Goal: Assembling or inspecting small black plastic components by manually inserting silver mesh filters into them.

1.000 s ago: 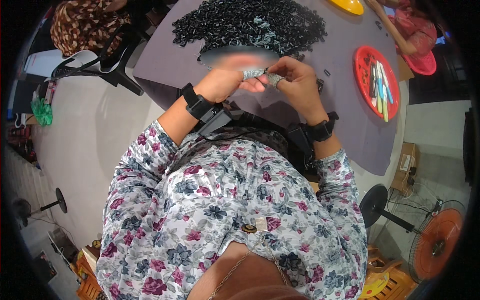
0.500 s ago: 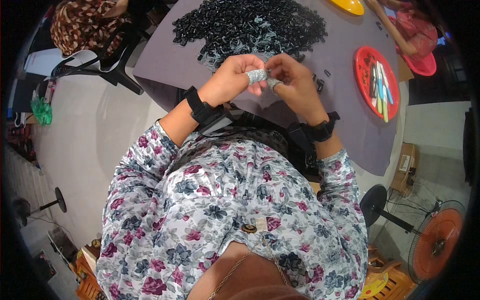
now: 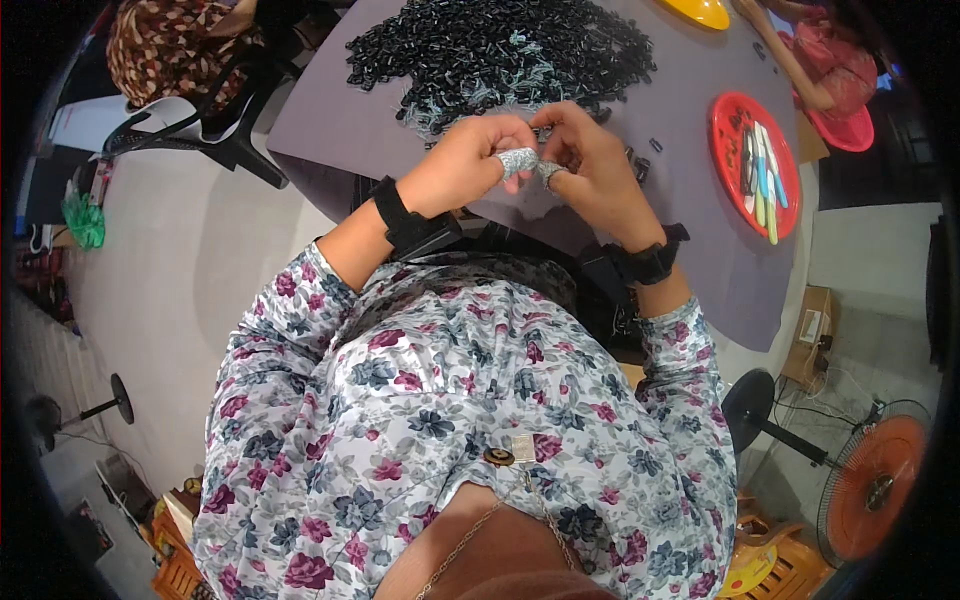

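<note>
My left hand (image 3: 478, 160) and my right hand (image 3: 592, 172) meet fingertip to fingertip over the near edge of the table. Both are closed in a pinch, thumbs against fingers. What they hold between them is too small or too hidden to make out. Each thumb is wrapped in a pale grey covering, like tape. Just beyond my hands lies a wide heap of small black pieces (image 3: 500, 50), with thin grey-green bits (image 3: 520, 85) mixed in. A few loose black pieces (image 3: 640, 168) rest beside my right hand.
On the right of the purple-grey tabletop (image 3: 690, 240) stands a red plate (image 3: 718, 130) with several knife-like tools and dark pieces. A yellow plate (image 3: 700, 10) sits at the far edge. A person in pink (image 3: 835, 65) is at the far right; a standing fan (image 3: 872, 485) is lower right.
My left hand has rolled slightly, and my right hand has shifted a little. The fingertips remain together; nothing is visibly put down or picked up.
</note>
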A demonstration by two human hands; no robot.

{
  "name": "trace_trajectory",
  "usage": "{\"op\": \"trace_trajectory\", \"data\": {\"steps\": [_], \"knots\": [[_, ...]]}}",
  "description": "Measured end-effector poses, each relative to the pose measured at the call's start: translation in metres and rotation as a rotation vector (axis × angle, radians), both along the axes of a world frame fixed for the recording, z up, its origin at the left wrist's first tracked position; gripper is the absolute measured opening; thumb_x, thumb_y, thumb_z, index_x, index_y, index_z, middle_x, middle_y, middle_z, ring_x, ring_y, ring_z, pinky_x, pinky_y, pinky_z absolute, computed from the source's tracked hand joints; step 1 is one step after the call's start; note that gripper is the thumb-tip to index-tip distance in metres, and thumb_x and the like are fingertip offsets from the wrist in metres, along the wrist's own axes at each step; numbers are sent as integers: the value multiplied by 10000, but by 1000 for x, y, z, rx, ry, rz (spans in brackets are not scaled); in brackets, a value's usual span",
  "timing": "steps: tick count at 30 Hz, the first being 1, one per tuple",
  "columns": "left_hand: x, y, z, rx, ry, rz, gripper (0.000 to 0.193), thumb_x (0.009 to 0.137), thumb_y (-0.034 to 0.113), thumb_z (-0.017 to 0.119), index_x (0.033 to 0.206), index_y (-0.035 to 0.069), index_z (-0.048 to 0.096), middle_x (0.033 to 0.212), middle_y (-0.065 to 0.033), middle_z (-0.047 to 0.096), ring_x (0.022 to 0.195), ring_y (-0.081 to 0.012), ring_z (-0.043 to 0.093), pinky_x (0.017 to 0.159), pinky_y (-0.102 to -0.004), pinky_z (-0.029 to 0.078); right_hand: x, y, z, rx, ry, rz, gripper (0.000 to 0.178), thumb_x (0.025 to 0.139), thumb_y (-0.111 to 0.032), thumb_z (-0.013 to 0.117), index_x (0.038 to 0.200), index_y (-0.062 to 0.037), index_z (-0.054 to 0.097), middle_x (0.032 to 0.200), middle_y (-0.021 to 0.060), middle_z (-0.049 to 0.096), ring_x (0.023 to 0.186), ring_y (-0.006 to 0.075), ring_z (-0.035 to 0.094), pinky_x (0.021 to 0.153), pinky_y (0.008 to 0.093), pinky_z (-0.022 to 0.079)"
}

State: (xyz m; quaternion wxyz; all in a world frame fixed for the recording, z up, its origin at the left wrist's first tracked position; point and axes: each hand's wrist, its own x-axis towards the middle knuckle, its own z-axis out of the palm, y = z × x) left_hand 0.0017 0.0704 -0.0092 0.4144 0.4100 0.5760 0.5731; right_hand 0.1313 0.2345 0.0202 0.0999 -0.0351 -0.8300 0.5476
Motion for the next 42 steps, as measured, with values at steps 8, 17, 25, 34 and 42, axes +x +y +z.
{"op": "trace_trajectory", "data": {"steps": [8,17,25,34,42], "knots": [[-12,-10,-5,16,-183,13,105,998,61,580,1063,3,640,911,-84,718,736,-95,666,703,-225,557,-10,-3,-7,-208,-21,64,389,796,18,615,1179,-23,558,813,20,627,725,90,583,636,241,454],[-30,-33,-23,-11,-495,236,146,1019,76,549,1126,0,613,982,-131,723,785,-154,720,742,-264,604,-15,26,-20,-30,-84,-88,215,848,-44,679,1053,17,665,937,92,711,835,188,676,748,303,526],[-29,-33,-23,-60,-514,265,134,1022,90,553,1108,11,618,978,-133,728,760,-150,718,715,-263,609,-30,2,-41,543,-23,-23,193,774,-27,675,963,0,703,978,192,689,909,388,670,812,458,536],[-29,-33,-28,-80,-517,301,124,1013,98,572,1089,14,623,977,-139,732,756,-150,720,699,-258,612,-34,4,-46,786,-67,-23,276,772,-3,672,1048,-5,670,950,172,676,859,360,672,772,434,540],[-20,-25,-21,-47,-505,250,124,1014,91,574,1092,6,618,983,-135,729,769,-148,721,709,-257,609,-22,10,-21,-387,-246,5,221,865,11,613,1082,31,648,871,55,688,727,104,666,617,242,539]]}}
